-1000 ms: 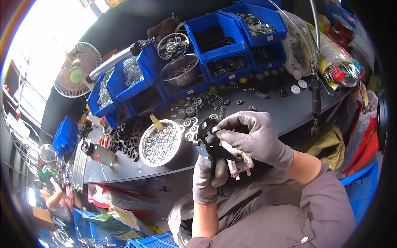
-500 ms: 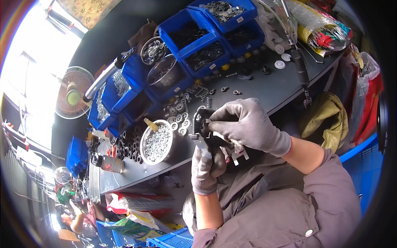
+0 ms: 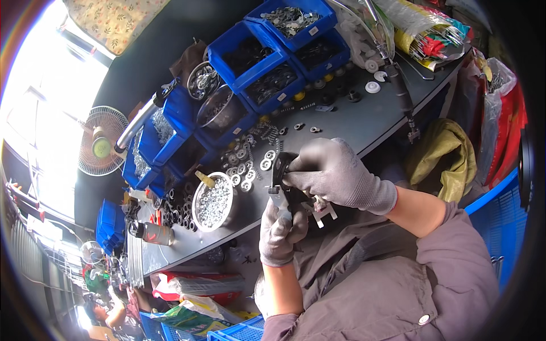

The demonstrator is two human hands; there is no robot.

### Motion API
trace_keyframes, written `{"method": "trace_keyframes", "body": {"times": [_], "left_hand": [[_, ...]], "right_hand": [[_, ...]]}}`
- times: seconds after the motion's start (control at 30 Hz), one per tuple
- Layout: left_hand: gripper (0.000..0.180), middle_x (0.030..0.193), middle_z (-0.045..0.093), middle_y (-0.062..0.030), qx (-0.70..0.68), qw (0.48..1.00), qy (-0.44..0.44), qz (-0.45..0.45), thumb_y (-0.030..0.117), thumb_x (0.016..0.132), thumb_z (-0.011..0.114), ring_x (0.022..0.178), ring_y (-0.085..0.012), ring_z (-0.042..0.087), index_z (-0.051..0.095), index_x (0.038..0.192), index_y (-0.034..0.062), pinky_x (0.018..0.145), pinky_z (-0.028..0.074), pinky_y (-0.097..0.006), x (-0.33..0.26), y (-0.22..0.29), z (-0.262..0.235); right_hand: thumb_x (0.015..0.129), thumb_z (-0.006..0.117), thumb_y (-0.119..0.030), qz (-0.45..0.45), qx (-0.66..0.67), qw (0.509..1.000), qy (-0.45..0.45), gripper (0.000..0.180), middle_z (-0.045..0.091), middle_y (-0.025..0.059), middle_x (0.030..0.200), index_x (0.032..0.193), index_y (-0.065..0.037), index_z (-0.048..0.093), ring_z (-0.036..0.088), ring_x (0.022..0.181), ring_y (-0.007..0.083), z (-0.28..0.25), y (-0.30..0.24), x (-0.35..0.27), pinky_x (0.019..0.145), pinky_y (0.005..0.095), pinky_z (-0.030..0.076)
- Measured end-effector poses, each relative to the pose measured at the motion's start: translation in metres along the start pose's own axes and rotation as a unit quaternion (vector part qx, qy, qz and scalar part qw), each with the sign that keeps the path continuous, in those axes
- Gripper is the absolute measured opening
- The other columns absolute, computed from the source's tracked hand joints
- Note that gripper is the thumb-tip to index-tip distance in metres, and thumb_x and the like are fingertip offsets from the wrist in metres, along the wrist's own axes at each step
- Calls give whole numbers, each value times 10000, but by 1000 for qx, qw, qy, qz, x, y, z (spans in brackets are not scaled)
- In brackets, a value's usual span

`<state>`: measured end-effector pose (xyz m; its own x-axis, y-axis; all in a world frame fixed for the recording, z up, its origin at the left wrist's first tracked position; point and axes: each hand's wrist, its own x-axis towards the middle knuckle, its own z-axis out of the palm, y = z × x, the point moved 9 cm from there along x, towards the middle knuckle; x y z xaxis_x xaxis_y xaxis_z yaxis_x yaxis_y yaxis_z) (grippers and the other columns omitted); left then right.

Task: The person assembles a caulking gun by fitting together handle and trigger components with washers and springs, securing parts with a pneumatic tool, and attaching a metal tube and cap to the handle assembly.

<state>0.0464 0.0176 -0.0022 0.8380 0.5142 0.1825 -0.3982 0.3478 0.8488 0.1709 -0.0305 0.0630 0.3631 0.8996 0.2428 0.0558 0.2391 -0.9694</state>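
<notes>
My left hand [image 3: 278, 238], in a grey glove, is closed round the lower end of a black and silver metal assembly [image 3: 277, 181] and keeps it upright at the table's front edge. From the other side, my gloved right hand [image 3: 344, 175] pinches the upper black part of this assembly. What lies between the right fingertips is hidden. White prongs [image 3: 323, 213] stick out below my right hand; I cannot tell whether they belong to the assembly. Left of the hands stands a white bowl [image 3: 231, 200] of small metal parts, with ring-shaped pieces [image 3: 247, 185] scattered beside it.
Blue bins [image 3: 259, 79] of small parts line the back of the dark table [image 3: 364, 122]. A power screwdriver [image 3: 402, 102] hangs at the right. Further left are a bottle [image 3: 156, 233] and a fan [image 3: 102, 142]. Another person [image 3: 116, 312] sits at the far lower left.
The whole view has shifted slightly. Both hands stay on the assembly, and the right fingers are now curled more tightly at its upper part.
</notes>
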Motion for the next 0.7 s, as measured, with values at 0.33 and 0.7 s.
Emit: {"method": "trace_keyframes", "body": {"times": [0.33,0.7], "left_hand": [[622,814,533,-42,-9,999,30,-8,222,849,734,471,-49,368,381,1326,37,393,241,-176,3,-6,-1],[930,713,450,15,84,992,88,15,276,717,835,489,-58,409,316,1402,-82,414,294,-182,10,4,-7]], "right_hand": [[854,698,-132,-115,-100,988,32,184,674,65,701,945,27,674,613,605,52,-12,-10,-5,543,232,496],[936,561,-56,-128,-102,909,384,143,570,-43,757,1051,-2,627,462,588,20,-238,62,-53,526,197,419]]}}
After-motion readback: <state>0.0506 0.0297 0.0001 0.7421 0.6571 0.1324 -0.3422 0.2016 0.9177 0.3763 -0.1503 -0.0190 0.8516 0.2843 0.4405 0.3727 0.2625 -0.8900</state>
